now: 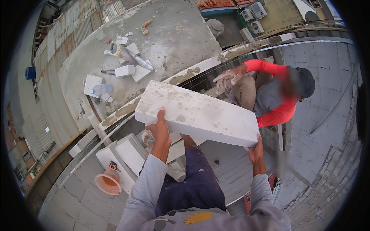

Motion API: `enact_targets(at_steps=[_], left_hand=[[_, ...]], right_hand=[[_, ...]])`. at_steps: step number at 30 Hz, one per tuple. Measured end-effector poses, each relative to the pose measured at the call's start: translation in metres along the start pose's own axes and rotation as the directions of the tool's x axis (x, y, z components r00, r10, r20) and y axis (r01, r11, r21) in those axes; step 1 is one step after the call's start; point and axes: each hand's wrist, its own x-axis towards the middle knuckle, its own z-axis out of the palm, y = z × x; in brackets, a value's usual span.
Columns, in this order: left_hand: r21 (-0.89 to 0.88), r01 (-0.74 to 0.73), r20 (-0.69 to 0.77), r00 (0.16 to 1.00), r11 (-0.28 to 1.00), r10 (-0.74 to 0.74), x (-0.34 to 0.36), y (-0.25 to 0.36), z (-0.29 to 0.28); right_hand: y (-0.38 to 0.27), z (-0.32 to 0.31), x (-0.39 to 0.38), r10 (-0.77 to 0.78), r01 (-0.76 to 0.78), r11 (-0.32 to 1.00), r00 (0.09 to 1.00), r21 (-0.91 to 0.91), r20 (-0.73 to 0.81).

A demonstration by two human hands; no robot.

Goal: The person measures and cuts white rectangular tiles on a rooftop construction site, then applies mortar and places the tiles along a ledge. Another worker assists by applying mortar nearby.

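Note:
A long white lightweight concrete block with grey smears lies across both my hands in front of my body, tilted down to the right. My left hand grips its near edge toward the left end, thumb on the top face and the other fingers out of sight beneath. At the right end, my right hand holds the lower corner, its fingers partly hidden under the block. Just beyond the block a co-worker in red sleeves and a dark cap crouches, one hand dusted white and raised near it.
More white blocks and an orange bucket with a tape measure stand at my left. On the concrete slab ahead lie block pieces, a saw and a water bottle. Between slab and block runs a gap with bars.

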Motion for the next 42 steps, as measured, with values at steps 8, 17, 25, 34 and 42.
enact_targets(at_steps=[8,17,25,34,42], left_hand=[[0.2,-0.046,0.119,0.993,0.979,0.023,0.012,-0.011,0.084],[0.502,-0.183,0.23,0.97,0.845,0.073,-0.005,-0.011,0.159],[0.381,-0.552,0.618,0.749,0.742,0.239,-0.057,0.011,0.201],[0.751,-0.562,0.581,0.812,0.346,0.059,0.0,-0.087,-0.144],[0.856,-0.517,0.515,0.856,-0.025,-0.053,0.019,-0.117,-0.342]], right_hand=[[0.038,-0.035,0.014,0.061,-0.045,0.979,0.995,0.2,-0.077],[0.051,-0.037,0.027,0.016,0.022,0.925,0.995,0.379,-0.096],[-0.013,0.043,0.05,-0.037,0.11,0.91,0.982,0.4,-0.185],[0.054,0.096,0.112,-0.002,0.041,0.861,0.997,0.507,-0.078],[0.256,0.116,0.165,0.08,-0.089,0.902,0.996,-0.422,-0.038]])
